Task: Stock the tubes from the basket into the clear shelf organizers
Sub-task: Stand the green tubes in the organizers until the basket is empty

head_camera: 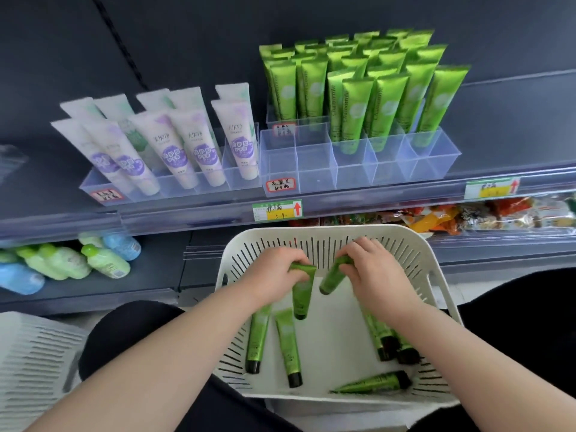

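Green loose tubes (288,347) lie on the floor of the white slotted basket (311,233), at lower centre of the frame. Over it, the left grip (274,269) pinches the left tube (301,294) by its crimped end, cap hanging down. The right grip (371,269) curls round the right tube (333,277), tilted cap-down. At upper centre, the clear organizer (314,169) holds upright shelved tubes (355,110) in its right-hand compartments.

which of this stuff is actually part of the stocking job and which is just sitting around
Job: left hand gripping a green tube; right hand gripping a second tube; white basket; loose tubes lying in it; clear organizer holding matching tubes.
Lying about: purple-label tubes; bottles on the lower shelf; snack packets; price tag.
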Demonstrator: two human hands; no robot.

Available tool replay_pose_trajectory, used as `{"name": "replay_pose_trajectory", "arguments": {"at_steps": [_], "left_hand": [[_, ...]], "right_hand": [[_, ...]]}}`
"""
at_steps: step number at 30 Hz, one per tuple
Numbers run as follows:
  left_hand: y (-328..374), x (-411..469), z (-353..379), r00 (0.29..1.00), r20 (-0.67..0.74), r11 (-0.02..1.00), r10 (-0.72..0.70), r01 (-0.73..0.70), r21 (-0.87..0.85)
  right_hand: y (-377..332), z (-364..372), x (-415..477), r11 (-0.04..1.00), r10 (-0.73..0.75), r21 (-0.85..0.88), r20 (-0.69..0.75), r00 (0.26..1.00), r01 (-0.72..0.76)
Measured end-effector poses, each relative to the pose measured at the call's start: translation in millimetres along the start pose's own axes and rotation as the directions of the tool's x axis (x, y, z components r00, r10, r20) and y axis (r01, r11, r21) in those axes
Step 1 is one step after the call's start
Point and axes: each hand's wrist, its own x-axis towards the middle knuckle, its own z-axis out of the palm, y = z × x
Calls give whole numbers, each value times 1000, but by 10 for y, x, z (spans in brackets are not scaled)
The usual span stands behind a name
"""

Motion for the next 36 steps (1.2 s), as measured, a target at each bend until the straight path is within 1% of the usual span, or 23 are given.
{"name": "replay_pose_trajectory", "arguments": {"at_steps": [1, 3, 5, 9, 13, 16, 18, 20, 22, 25, 27, 28, 30, 33, 36], "left_hand": [[97, 25, -91, 996, -87, 1000, 28, -29, -4], [297, 84, -298, 966, -247, 996, 78, -88, -29], [499, 158, -516, 930, -352, 990, 109, -135, -50], [871, 337, -950, 856, -507, 977, 103, -182, -109], [1155, 540, -1402, 717, -690, 984, 98, -172, -38], [1276, 730, -1627, 645, -762, 989, 55, -137, -45], [1312, 863, -1703, 622, -782, 993, 42, -111, -35], [1310, 1006, -1742, 630, -776, 997, 32, -77, -21], [1269, 1159, -1751, 655, -755, 999, 35, -44, 8], [1154, 1396, -1710, 733, -678, 996, 55, 6, 87], [1083, 1538, -1675, 776, -630, 994, 11, 63, 94], [1054, 1592, -1660, 786, -618, 992, -19, 93, 88], [1000, 1673, -1628, 796, -604, 989, -41, 117, 88], [945, 1716, -1600, 813, -582, 988, -9, 95, 118], [950, 1647, -1634, 796, -604, 981, 40, 83, 174]], "right_hand": [[-22, -127, 46, 1000, 0, 11, -61, 998, 0], [-59, -411, 147, 1000, 1, 18, -176, 984, 3], [-86, -709, 249, 1000, -11, 12, -270, 963, 15], [-139, -1255, 466, 999, -45, 4, -373, 927, 50], [-222, -1639, 712, 996, -87, -31, -469, 879, 82], [-247, -1802, 881, 994, -104, -37, -519, 849, 99], [-234, -1852, 984, 994, -98, -20, -533, 840, 103], [-208, -1865, 1081, 995, -90, -6, -527, 845, 102], [-174, -1837, 1163, 995, -96, -21, -490, 866, 99], [-106, -1748, 1251, 994, -107, -44, -425, 899, 98], [-59, -1707, 1290, 995, -102, -40, -407, 908, 93], [-38, -1693, 1307, 995, -99, -34, -405, 909, 94], [-4, -1666, 1335, 995, -99, -22, -405, 909, 99], [16, -1630, 1369, 994, -108, -27, -394, 913, 106], [-18, -1599, 1403, 992, -126, -49, -380, 917, 116]]}}
